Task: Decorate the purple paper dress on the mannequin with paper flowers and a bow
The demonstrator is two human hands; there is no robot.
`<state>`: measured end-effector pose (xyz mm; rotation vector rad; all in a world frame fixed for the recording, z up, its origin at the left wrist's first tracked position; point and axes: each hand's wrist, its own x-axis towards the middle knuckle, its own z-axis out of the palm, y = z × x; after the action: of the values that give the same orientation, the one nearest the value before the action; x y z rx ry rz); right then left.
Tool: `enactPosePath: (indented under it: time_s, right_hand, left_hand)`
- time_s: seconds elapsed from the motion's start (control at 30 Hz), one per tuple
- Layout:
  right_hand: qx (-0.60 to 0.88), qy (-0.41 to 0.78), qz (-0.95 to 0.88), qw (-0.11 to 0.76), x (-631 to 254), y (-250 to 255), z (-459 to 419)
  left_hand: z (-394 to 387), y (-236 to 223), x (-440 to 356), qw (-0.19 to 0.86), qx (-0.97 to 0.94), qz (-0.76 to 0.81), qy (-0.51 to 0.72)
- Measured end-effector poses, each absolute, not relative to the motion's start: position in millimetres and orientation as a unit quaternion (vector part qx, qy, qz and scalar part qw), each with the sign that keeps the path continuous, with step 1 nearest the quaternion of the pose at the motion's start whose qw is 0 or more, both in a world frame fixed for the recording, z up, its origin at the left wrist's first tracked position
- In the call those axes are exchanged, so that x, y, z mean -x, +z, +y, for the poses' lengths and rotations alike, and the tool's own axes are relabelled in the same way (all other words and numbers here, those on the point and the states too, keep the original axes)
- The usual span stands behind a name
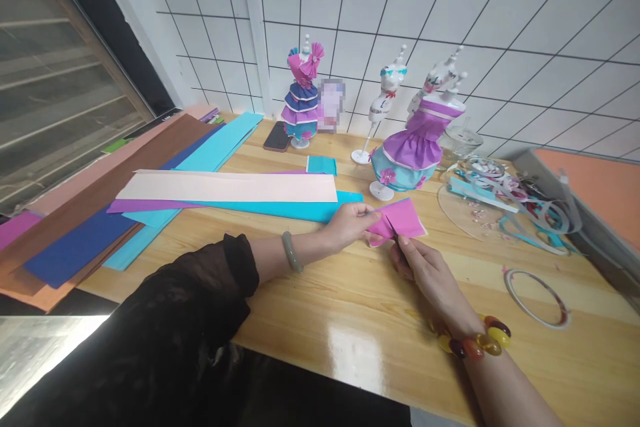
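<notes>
My left hand (350, 223) pinches the left side of a folded pink paper piece (407, 217), holding it just above the wooden table. In my right hand (420, 263) are scissors (391, 225), whose dark blades lie against the middle of the pink paper; their handles are mostly hidden by my fingers. Close to my left hand lie long paper strips: a pale pink strip (240, 187) on top, with a turquoise strip (280, 210) and a purple strip (145, 205) under it. A small teal paper square (321, 165) sits behind them.
Behind my hands stand a mannequin in a purple and turquoise dress (423, 137), a bare mannequin (387, 93) and a tiered-dress mannequin (301, 100) beside a phone (277, 137). Paper scraps (500, 190) and a tape roll (537, 297) lie right. Coloured sheets (100, 207) cover the left.
</notes>
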<state>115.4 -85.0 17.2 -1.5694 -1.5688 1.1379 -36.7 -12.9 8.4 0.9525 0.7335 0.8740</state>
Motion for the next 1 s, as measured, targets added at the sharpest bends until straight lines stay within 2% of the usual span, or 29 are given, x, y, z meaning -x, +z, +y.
enactPosePath:
  time_s: [1.0]
  right_hand:
    - [0.593,0.419,-0.595,0.345,-119.1,8.7,-83.4]
  left_hand:
    - [-12.1,2.5,34.9,0.75,-0.417,0.317,0.403]
